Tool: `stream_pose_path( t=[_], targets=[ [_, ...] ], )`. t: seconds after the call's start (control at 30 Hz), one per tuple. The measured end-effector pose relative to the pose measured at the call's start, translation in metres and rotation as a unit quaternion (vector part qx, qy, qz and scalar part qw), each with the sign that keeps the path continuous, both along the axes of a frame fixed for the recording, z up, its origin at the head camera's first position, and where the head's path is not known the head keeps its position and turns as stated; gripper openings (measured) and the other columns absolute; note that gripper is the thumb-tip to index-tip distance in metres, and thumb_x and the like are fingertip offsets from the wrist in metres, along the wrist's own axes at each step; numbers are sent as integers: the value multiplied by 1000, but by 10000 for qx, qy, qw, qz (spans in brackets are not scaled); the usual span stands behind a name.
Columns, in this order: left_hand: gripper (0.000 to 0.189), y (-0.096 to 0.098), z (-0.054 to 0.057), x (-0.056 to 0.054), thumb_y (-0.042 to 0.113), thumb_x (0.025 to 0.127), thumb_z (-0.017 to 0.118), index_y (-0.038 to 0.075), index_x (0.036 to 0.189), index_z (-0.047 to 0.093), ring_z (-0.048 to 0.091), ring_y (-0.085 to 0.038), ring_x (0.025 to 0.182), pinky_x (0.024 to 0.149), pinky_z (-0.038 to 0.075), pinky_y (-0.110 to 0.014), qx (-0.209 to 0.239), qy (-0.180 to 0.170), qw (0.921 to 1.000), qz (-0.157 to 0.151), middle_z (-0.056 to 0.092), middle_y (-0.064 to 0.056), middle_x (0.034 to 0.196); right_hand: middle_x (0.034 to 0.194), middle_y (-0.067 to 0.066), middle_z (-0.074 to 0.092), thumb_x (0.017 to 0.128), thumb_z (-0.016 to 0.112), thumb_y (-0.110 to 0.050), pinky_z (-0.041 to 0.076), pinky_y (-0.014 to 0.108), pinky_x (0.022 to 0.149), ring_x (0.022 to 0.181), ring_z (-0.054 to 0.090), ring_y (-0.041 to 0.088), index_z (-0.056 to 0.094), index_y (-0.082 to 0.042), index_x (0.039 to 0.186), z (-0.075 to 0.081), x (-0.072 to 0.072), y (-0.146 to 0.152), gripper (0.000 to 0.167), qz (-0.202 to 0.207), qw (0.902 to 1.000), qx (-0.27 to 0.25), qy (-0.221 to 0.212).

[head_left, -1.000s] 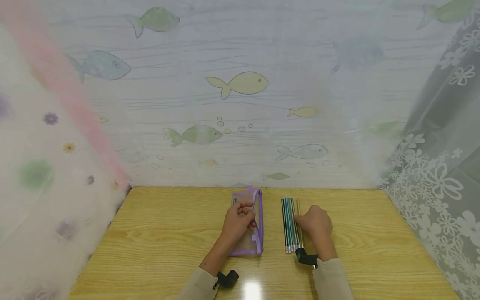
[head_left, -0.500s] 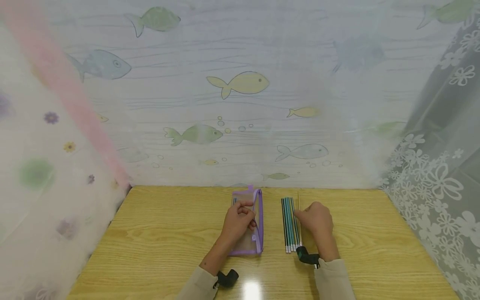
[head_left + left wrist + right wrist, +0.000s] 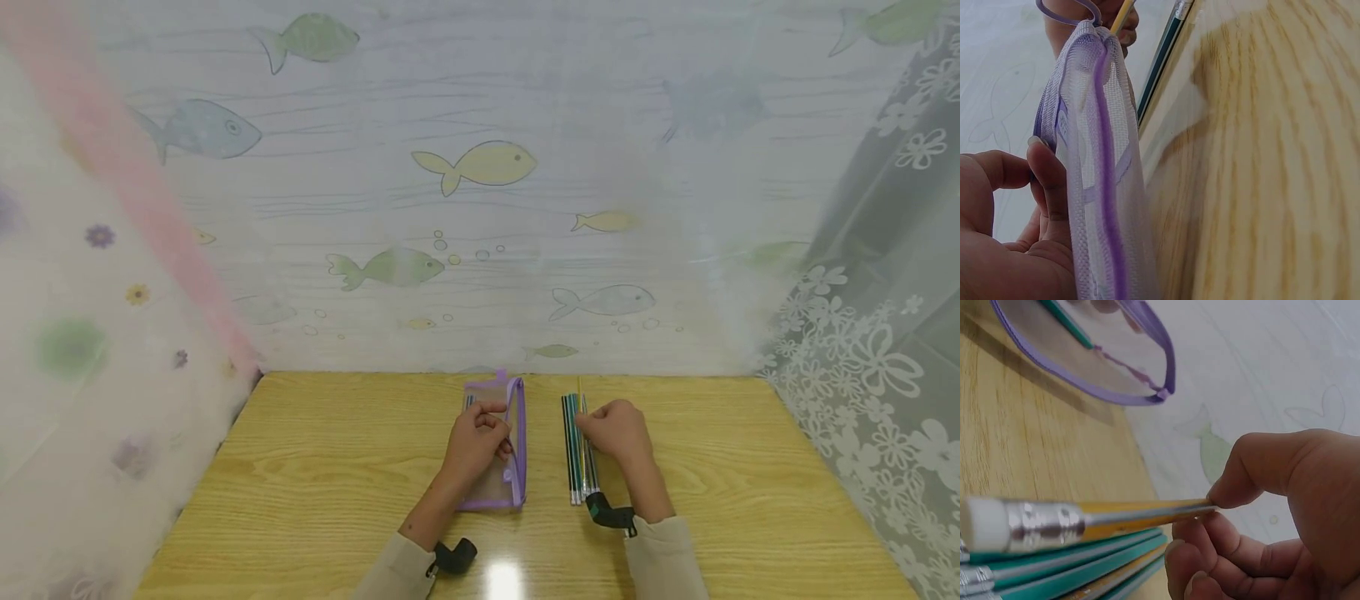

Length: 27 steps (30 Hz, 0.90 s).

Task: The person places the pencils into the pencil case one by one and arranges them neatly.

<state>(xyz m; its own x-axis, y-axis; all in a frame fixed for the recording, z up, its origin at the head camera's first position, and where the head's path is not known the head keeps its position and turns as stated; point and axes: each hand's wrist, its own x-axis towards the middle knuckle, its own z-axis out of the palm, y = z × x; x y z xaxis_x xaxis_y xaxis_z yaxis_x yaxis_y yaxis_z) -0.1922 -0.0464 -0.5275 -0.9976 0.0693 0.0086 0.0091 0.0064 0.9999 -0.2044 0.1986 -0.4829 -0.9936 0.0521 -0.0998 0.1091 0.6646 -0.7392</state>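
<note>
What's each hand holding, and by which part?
Right hand: a yellow pencil, by its shaft, away from the eraser. Left hand: the mesh pouch, by its purple-trimmed edge.

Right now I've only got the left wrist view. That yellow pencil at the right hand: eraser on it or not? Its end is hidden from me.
Observer: Yes. In the right wrist view the yellow pencil has a white eraser on the end nearest that camera.
Operator: Copy. Anything inside the pouch?
Observer: Yes, the right wrist view shows a green pencil within its purple rim.
Operator: And on the table?
Observer: Head view: several pencils lie side by side, to the right of the pouch. Packed too tightly for me to count.
</note>
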Motion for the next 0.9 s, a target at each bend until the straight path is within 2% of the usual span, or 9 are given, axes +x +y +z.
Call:
stream_pose_path(
  t=[0.13,0.3,0.47,0.67,0.9],
  targets=[
    [36,0,0,0,1,96,66,-4,131,63,66,-13,59,56,61,-25,-7,8,10000,-4,70,-18,89,50,-2,59,93,68,-25,37,25,49,48,52,14,51,-15,52,1,0,-7,46,116,9999,-115,22],
    [35,0,0,0,1,97,66,-4,132,63,66,-13,59,57,61,-26,-47,41,10000,-32,71,-22,91,50,-1,59,92,68,-22,47,26,52,54,67,21,55,-13,54,0,1,-18,41,208,9992,-339,44],
    [36,0,2,1,2,97,66,-4,133,63,66,-13,60,57,62,-27,-65,58,10000,-33,71,-23,93,52,2,62,90,68,-20,54,28,50,50,64,19,63,-7,56,-1,3,-29,37,294,9982,-531,-10],
    [38,0,2,2,4,98,67,-5,135,62,65,-13,60,57,62,-29,-9,18,10000,-42,70,-26,95,61,3,70,89,71,-17,60,30,53,54,68,17,77,-1,71,-6,2,-37,24,399,9967,-695,-103],
    [38,0,1,1,5,99,68,-5,135,61,64,-13,59,56,60,-27,58,-9,10000,-56,70,-27,96,60,2,69,86,72,-14,58,29,53,53,66,16,78,-1,74,-10,1,-43,18,556,9962,-655,-122]
  ],
)
